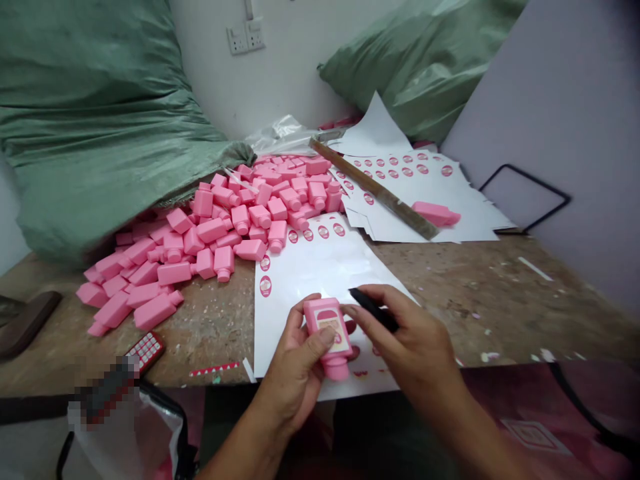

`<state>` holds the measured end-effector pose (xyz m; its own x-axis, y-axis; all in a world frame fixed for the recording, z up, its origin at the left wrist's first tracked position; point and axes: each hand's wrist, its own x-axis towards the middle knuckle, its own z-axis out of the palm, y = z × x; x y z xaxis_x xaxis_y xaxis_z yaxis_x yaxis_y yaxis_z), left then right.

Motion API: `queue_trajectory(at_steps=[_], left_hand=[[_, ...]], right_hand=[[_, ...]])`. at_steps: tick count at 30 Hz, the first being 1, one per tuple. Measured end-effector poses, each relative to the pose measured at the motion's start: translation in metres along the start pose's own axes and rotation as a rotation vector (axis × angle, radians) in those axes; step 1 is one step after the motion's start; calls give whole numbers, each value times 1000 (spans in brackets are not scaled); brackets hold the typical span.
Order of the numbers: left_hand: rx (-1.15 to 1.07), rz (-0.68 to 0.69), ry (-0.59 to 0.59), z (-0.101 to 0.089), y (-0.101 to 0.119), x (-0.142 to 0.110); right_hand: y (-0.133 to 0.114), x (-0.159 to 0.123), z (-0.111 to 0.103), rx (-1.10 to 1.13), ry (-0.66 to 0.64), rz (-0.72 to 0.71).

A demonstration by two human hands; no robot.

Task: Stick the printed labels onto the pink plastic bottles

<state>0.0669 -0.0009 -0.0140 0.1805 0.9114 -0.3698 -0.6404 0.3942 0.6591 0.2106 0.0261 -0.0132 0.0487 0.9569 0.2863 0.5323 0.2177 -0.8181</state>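
A small pink plastic bottle (329, 319) with a pink and white label on its face is wrapped by the fingers of my left hand (303, 360). Its neck points down toward me, and my left thumb presses on the label. My right hand (410, 340) grips a black pen-like tool (373, 310), whose tip points up and to the left; its exact kind does not show. The right fingertips are close beside the bottle's upper right corner; whether they touch it I cannot tell. Under both hands lies a white sheet of oval stickers (310, 280).
A heap of pink bottles (220, 230) spreads below a green sack (100, 133) at left. A wooden strip (375, 190) lies across more sticker sheets (465, 207), beside a lone pink bottle (436, 213). A red calculator-like device (146, 350) sits near the table's front edge.
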Motion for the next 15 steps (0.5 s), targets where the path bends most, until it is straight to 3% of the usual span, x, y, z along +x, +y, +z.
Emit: queue_trajectory(at_steps=[3, 7, 10, 12, 15], left_hand=[[10, -47, -25, 0, 5, -3], [71, -59, -41, 1, 6, -4], [135, -64, -50, -3, 7, -7], [209, -90, -56, -16, 14, -16], [432, -148, -48, -53, 42, -48]], right_hand=[[-2, 2, -3, 163, -59, 123], [-11, 2, 3, 294, -220, 128], [-12, 5, 8, 297, -180, 127], [-6, 4, 7, 278, -119, 107], [21, 1, 4, 185, -74, 49]])
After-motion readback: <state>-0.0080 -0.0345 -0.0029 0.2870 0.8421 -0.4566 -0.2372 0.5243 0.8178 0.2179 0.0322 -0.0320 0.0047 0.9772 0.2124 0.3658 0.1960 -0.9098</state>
